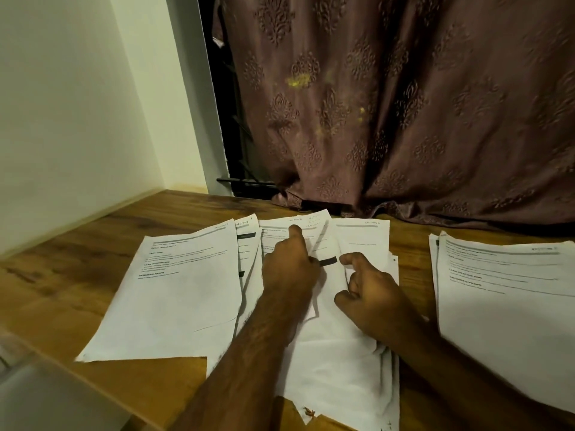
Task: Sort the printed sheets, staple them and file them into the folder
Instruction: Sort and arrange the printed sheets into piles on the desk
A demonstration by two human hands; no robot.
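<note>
Loosely fanned, overlapping printed sheets [326, 353]

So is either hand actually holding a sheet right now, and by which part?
Neither plainly grips one. The left hand presses on the middle pile of sheets, near its top. The right hand, fingers loosely curled, rests on the same pile; any pinch is hidden.

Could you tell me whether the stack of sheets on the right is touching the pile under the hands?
Apart. The head view shows a bare strip of wooden table between the right stack and the middle pile.
</note>
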